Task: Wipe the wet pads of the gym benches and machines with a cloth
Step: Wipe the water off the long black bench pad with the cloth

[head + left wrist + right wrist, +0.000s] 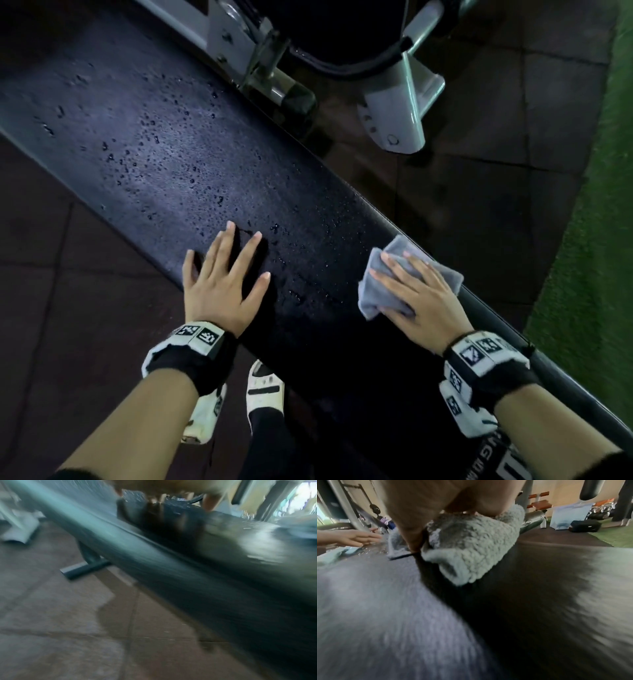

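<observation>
**Cloth pressed at the pad's right edge, droplets beyond**

The black bench pad (212,164) runs diagonally from far left to near right, its far half speckled with water droplets (150,126), and its near end is lost in shadow and cut off by the frame. The right hand (423,301) lies flat with straight fingers on the folded grey cloth (380,274), pressing it onto the pad beside the right edge; the thumb tucks against the cloth's near corner, and whether it hooks under the fold cannot be made out. In the right wrist view the cloth (471,547) bulges up from under the palm, and the pad around it is smeared by blur. The left hand (222,277) rests open on the pad, fingers spread, holding nothing. The left wrist view is heavily blurred; only fingertips (210,503) touching the pad (171,566) can be read there. At the far side, a grey machine frame (400,102) is cut off by the top edge. A strip of green turf (596,240) borders the dark floor tiles (496,113) on the right.
</observation>
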The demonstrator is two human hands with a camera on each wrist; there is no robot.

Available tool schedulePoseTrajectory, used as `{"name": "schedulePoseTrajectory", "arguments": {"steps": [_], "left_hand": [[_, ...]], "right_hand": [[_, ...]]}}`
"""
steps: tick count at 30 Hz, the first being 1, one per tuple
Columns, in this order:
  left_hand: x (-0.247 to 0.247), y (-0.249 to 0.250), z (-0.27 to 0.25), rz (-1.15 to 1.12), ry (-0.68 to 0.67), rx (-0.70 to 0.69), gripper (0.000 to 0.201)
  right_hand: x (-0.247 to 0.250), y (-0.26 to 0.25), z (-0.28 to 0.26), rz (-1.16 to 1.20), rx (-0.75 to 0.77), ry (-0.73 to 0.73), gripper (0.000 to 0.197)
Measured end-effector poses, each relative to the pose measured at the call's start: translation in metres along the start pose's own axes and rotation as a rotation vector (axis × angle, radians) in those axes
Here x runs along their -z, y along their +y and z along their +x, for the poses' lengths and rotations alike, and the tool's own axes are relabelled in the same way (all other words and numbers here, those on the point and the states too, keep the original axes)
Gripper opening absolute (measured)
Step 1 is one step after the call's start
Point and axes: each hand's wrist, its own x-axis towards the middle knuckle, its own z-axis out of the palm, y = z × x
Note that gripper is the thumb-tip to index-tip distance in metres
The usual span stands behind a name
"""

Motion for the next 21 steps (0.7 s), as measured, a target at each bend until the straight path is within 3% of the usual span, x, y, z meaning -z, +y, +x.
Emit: {"name": "schedulePoseTrajectory", "arguments": {"steps": [3,9,13,15,21], "left_hand": [[0.002,-0.023,0.008,0.016,-0.037,0.070,0.070],[-0.001,-0.028,0.011,-0.015,-0.074,0.083,0.074],[-0.001,-0.030,0.012,-0.016,-0.067,0.074,0.073],[-0.003,-0.031,0.012,-0.012,-0.060,0.073,0.073],[-0.007,-0.031,0.011,-0.018,-0.028,0.070,0.072]], "right_hand": [[0.004,-0.002,-0.019,-0.106,0.048,-0.017,0.060],[-0.011,-0.025,-0.033,-0.146,-0.125,-0.018,0.056],[-0.027,-0.049,-0.025,-0.165,0.087,-0.032,0.059],[-0.030,-0.061,-0.010,-0.183,0.116,-0.041,0.066],[-0.013,-0.064,0.091,-0.268,0.086,-0.062,0.057]]}}
